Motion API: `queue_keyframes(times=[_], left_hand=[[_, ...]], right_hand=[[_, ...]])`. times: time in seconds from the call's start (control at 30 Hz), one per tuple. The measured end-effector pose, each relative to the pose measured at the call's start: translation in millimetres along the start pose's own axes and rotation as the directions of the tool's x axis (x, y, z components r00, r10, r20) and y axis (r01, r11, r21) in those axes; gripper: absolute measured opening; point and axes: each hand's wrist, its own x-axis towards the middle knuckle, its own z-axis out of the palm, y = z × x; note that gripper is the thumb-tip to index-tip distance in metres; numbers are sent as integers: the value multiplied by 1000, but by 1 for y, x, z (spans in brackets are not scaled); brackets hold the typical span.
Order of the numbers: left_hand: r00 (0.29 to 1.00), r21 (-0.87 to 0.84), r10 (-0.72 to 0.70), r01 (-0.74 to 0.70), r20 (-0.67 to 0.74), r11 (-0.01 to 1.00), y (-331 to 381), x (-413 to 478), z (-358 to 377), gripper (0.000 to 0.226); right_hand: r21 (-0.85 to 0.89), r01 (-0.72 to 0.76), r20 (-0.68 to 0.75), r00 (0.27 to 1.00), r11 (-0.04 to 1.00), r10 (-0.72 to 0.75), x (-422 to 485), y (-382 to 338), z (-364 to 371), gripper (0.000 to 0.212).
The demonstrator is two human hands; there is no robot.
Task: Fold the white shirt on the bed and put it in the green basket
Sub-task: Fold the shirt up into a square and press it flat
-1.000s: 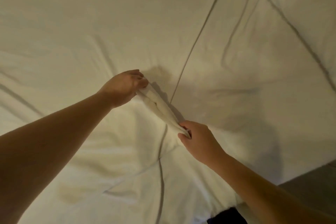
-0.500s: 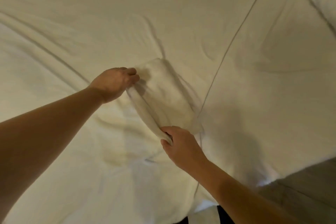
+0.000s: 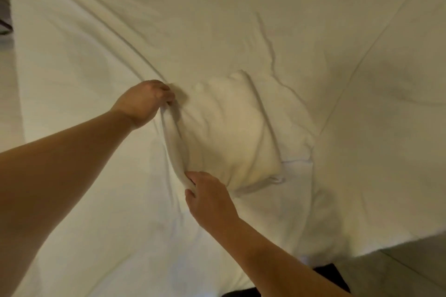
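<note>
At the bottom of the view a dark patch of the person's clothing (image 3: 330, 277) shows just past the near edge of the bed (image 3: 96, 43), and a strip of grey floor (image 3: 410, 267) runs along the bed's near right corner. Both bare forearms reach out over the bed from that near edge.

The right hand (image 3: 210, 200) is the closer one. Its fingers are closed in a pinch on the near end of a raised fold of the white shirt (image 3: 231, 132), thumb and fingertips gripping the cloth from either side. From there the lifted edge of the shirt runs away toward the left hand (image 3: 144, 101), which lies farther in and is also pinched tight on the fabric, knuckles curled over the far end of that edge.

The rest of the white shirt lies flat on the bed to the right of the two hands, a folded, roughly rectangular shape around the middle of the bed, with a hem visible at its near right corner. It is hard to tell apart from the bedding in places, being the same colour.

Beyond the shirt the cover stretches away in long creases toward the far edge, with a thin seam line crossing diagonally on the right side.
</note>
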Motion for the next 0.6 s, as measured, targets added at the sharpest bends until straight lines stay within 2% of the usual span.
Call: queue_keyframes(times=[0.23, 0.33, 0.4, 0.5, 0.6], left_hand=[[995, -42, -97, 97, -8, 994, -36, -42, 28, 25], [991, -58, -137, 137, 10, 989, -41, -53, 40, 31], [989, -62, -150, 151, 16, 987, -38, -62, 46, 41], [970, -102, -234, 239, 62, 966, -34, -87, 62, 56], [931, -148, -334, 354, 144, 923, -30, -109, 77, 58]], right_hand=[[-68, 8, 72, 997, 998, -4, 11, -23, 40, 21], [-85, 20, 121, 993, 996, -10, 13, -24, 55, 27], [-90, 19, 203, 979, 996, 0, 10, -20, 67, 36], [-263, 70, 316, 949, 962, 17, 3, -10, 86, 57], [-343, 99, 376, 926, 934, 40, 0, 0, 96, 65]])
